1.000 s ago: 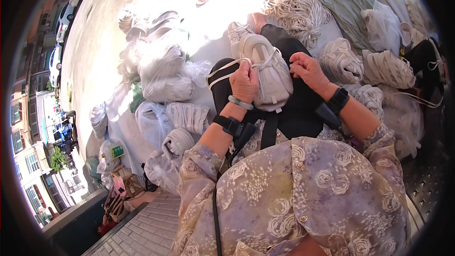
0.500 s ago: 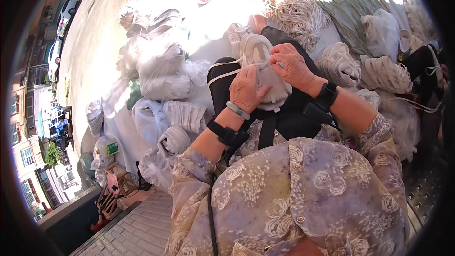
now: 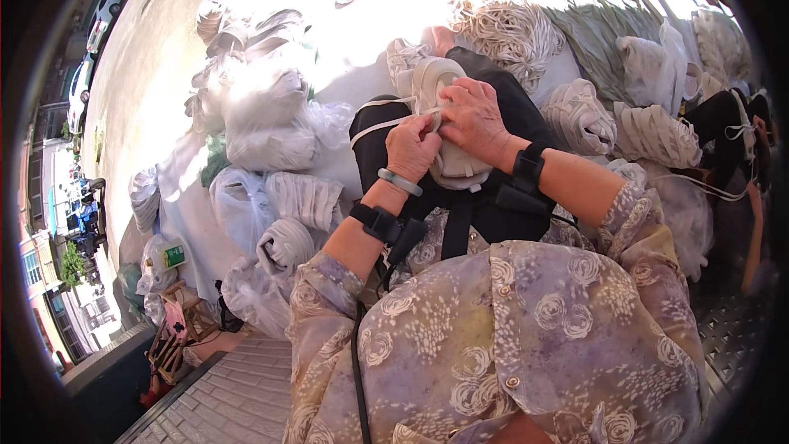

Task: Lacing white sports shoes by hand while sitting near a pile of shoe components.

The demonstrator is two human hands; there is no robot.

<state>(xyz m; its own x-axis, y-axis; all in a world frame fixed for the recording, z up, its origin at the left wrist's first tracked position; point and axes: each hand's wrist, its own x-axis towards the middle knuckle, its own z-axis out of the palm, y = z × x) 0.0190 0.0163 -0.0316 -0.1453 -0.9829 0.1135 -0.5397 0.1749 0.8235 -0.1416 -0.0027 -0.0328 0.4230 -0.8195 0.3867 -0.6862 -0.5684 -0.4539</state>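
Facing sunlit ground, black trousers support the shoe.

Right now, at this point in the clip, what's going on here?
A seated person has a pale off-white lace-up shoe on their black-trousered lap, toe end toward them. The left hand pinches a thin cream fabric lace, which loops out to the left. The right hand is over the shoe, its fingertips close to the left's; exactly what they grip is hidden. Beyond the knees, toward the right, lies a tangled heap of cream cords.
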